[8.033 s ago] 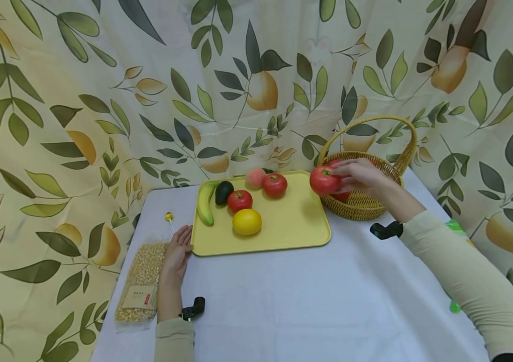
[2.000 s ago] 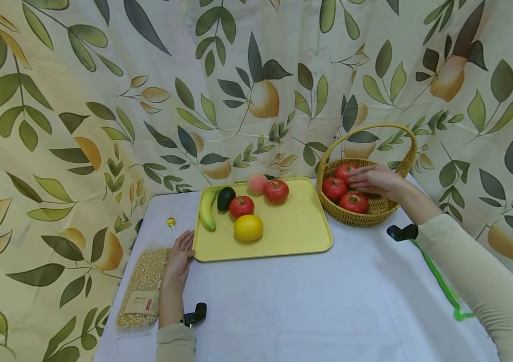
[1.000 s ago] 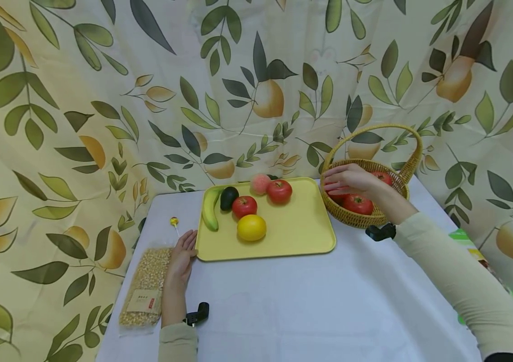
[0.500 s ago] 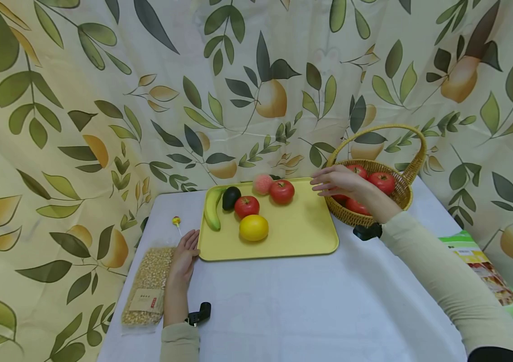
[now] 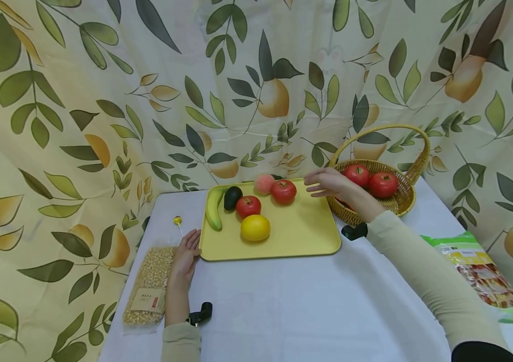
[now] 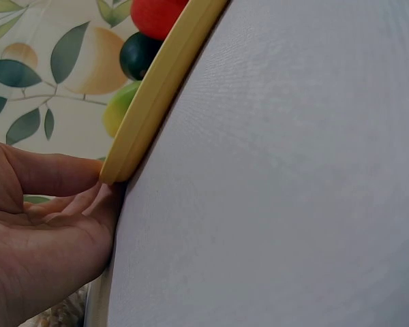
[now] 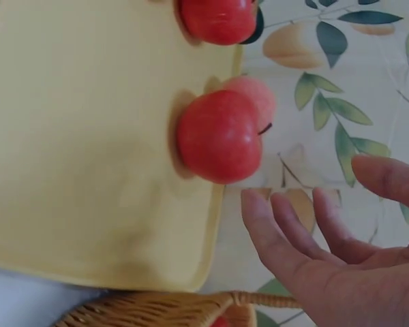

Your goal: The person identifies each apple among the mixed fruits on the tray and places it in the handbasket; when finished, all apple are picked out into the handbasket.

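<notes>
My left hand lies along the left edge of the yellow tray; in the left wrist view its thumb touches the rim at the corner. Above the tray's right edge, my right hand is held with fingers spread and nothing in them. Nearest to it on the tray is a red apple, against a pink peach. A second apple, a lemon, an avocado and a banana lie further left. The wicker basket holds red apples, partly hidden by my right arm.
A bag of corn kernels lies left of my left forearm, with a lollipop beyond it. A green food bag lies at the right edge, beside my sleeve. The basket's tall handle arches upward behind the right hand.
My right hand, which held an apple at the basket 8 seconds ago, was inside the basket later and has moved left over the tray's edge. An apple shows where it was. The left hand stays.
</notes>
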The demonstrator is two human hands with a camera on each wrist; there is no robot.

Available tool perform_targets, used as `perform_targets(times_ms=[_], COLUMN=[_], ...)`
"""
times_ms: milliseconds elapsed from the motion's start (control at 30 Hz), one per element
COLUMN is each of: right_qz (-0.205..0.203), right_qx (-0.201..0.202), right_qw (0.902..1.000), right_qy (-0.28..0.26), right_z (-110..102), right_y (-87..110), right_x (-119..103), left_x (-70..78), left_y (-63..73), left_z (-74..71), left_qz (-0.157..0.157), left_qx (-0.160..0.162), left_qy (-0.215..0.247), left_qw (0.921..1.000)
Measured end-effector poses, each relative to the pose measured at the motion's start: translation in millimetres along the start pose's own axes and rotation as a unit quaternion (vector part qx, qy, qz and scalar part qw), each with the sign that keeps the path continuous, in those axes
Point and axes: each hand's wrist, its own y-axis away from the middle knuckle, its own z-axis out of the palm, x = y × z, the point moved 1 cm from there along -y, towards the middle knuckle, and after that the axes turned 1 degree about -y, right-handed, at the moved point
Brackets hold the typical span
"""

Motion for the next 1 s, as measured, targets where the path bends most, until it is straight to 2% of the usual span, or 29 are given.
perform_targets(times_ms=[533,733,1000], right_qz=[0.025,0.026,0.039], right_qx=[0.048,0.06,0.083], right_qw=[0.9969,0.9953,0.9874], right_qy=[-0.057,-0.072,-0.129], right_z=[18,24,40], right_y=[-25.2,-35.4,-46.3], right_x=[21,30,37], left_x=[-0.4,-1.1,-1.1], left_y=[-0.5,-0.3,-0.1], left_z=[0.2,1.9,0.6], left_qz=[-0.004,-0.001,0.003], left_qx=[0.011,0.004,0.008], left_qy=[-0.012,-0.015,-0.015], left_qw=[0.9999,0.9999,0.9998])
